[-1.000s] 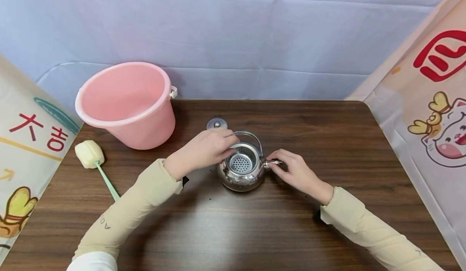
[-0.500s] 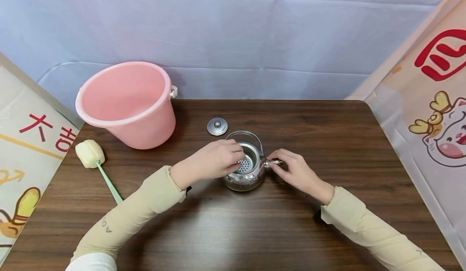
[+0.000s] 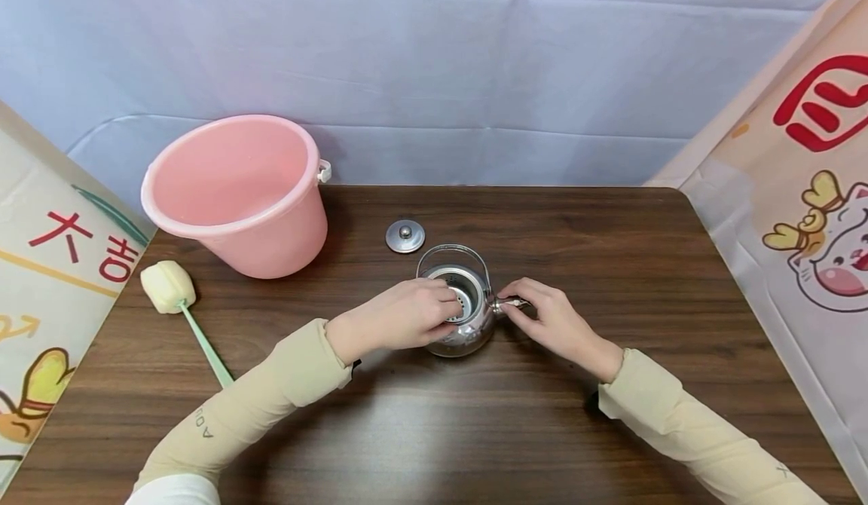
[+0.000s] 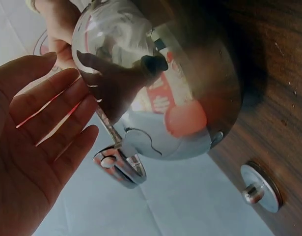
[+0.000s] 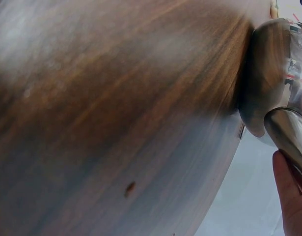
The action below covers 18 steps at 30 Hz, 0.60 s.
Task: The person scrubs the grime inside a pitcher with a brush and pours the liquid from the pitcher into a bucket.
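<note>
From the head view, here you are at the kettle (image 3: 468, 341), upright on the table (image 3: 576, 430) and in front of you, its lid (image 3: 405, 237) off and lying just beyond. Your left hand (image 3: 422, 310) comes over the mouth from the left, covering part of the perforated strainer (image 3: 469, 303); your right hand (image 3: 545, 315) pinches the spout (image 3: 496, 307) from the right. The step looks like a reach at that mouth, so come in from above, clear of the raised handle (image 3: 453, 247), and let the right side take any sideways push. Both forearms slant inward, nicely balanced.

Over to the left wrist view: your fingers lie extended, a little spread, thumb apart, tips at the kettle's rim, and there is nothing in their grasp. Should you want the strainer, a light thumb-and-finger pinch on its edge, lifted straight, would probably do best.

And the right wrist view: a finger lies along the spout, the rest out of frame, so the whole grip can't be judged from here. Gentle pressure should be enough; that polished metal may slip.
</note>
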Tool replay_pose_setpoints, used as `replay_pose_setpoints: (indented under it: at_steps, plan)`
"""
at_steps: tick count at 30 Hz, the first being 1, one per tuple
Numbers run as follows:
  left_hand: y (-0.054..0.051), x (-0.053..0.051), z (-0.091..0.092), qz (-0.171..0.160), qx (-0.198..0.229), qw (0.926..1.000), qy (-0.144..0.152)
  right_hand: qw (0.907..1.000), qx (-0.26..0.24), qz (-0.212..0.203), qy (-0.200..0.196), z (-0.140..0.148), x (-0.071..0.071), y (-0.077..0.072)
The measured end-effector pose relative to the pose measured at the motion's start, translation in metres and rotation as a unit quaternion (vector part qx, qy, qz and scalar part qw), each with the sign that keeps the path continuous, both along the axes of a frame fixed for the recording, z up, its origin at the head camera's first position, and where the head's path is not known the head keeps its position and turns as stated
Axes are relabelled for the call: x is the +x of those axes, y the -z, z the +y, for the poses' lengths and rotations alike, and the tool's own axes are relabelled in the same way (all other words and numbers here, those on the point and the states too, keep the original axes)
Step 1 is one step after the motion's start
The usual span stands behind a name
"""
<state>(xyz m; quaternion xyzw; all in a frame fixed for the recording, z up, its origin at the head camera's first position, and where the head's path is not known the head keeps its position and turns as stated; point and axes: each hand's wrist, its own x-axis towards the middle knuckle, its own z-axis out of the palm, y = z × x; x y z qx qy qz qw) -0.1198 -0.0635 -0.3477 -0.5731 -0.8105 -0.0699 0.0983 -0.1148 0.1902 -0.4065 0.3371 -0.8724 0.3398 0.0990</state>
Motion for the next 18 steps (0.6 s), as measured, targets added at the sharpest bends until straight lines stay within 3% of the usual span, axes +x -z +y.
replay_pose_setpoints:
  at_steps: [18]
  plan:
    - [0.0069,0.0044,0.0017,-0.026,-0.014,0.9994,-0.020,1.0000,0.002,-0.005,-0.001,0.0005,0.0003,-0.0010]
